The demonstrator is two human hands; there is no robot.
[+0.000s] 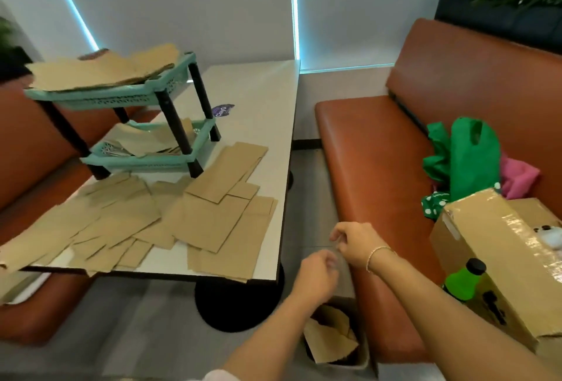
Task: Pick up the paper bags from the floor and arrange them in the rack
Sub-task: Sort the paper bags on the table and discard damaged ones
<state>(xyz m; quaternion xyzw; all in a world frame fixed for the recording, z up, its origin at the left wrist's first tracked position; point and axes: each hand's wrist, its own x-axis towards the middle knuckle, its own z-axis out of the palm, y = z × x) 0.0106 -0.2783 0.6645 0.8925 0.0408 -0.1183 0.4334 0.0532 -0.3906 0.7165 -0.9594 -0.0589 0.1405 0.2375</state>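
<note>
head view: both hands (pixel 317 274) (pixel 355 243) loosely curled, holding nothing, above floor paper bags (pixel 330 339).

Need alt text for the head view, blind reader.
Two bare hands, left hand and right hand, hover loosely curled and empty between a table and an orange bench. Flat paper bags cover the table beside a two-tier teal rack already holding some; more bags sit in a bin on the floor.
</note>
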